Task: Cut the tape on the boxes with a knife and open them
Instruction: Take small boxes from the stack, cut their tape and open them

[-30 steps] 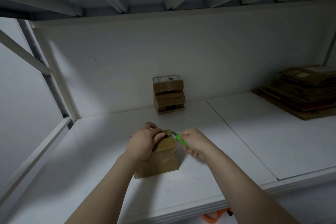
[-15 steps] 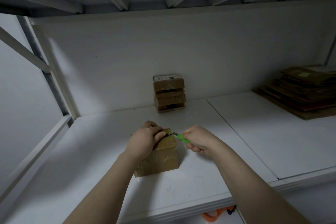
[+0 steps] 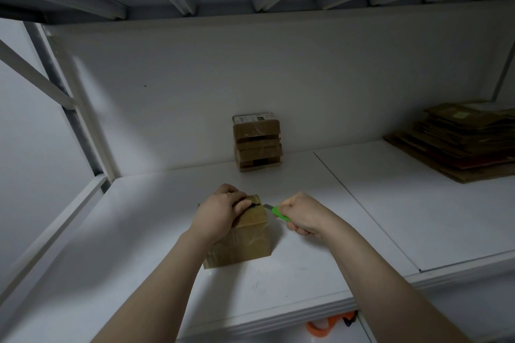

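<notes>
Your left hand (image 3: 223,210) presses curled over the top of the taped box (image 3: 245,239) at lower centre of frame. Your right hand (image 3: 305,216) grips the green knife (image 3: 280,213), its blade at the box's upper right edge.

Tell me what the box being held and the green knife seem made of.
The box looks like matte brown cardboard, wrapped in glossy clear tape that catches the light. The knife has a smooth green handle, probably plastic; its grey tip looks like metal, though too small to be sure.
</notes>
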